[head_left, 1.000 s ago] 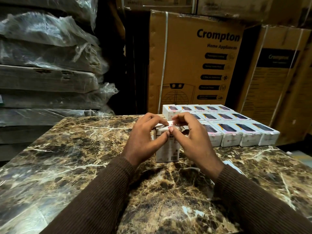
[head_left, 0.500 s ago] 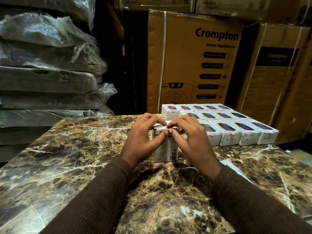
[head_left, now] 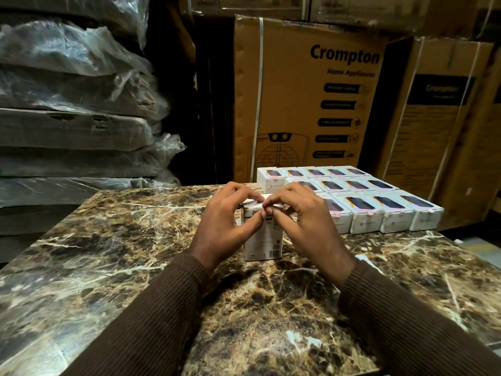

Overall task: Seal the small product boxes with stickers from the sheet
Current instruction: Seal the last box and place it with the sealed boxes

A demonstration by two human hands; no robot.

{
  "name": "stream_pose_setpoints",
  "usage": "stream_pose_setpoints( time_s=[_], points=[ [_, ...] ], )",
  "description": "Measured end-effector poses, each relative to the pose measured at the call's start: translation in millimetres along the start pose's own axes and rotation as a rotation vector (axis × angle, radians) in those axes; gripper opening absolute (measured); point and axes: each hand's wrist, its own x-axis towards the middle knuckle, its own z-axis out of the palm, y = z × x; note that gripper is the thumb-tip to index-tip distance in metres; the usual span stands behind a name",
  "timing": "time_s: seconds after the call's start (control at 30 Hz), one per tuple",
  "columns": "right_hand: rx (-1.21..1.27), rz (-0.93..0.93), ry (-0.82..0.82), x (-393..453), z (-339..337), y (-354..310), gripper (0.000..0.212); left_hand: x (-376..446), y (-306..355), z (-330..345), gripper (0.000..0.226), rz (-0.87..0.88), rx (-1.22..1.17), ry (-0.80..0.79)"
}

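Note:
A small white product box (head_left: 263,244) stands upright on the marble table (head_left: 108,256), between my hands. My left hand (head_left: 223,222) grips its left side, thumb across the front and fingers curled over the top. My right hand (head_left: 307,226) holds the right side, thumb and forefinger pinching at the top flap edge, where a small sticker is hard to make out. Behind it lie rows of white boxes (head_left: 366,210) with pink stickers on their front edges. A white corner of the sticker sheet (head_left: 362,258) peeks out beside my right wrist.
Large Crompton cartons (head_left: 311,99) stand behind the table. Plastic-wrapped flat packs (head_left: 70,109) are stacked at the left. The table's right edge drops off near the boxes.
Both hands closed in over the box top; my fingertips now meet at the flap edge. The box has stayed in place.

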Motion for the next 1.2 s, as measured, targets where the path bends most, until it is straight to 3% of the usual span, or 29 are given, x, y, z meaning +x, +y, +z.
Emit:
stream_pose_setpoints(
  time_s=[1.2],
  points=[
    [0.005, 0.016, -0.036, 6, -3, 1, 0.012, -2, 1, -3, 0.022, 0.022, 0.005, -0.002]
  ],
)
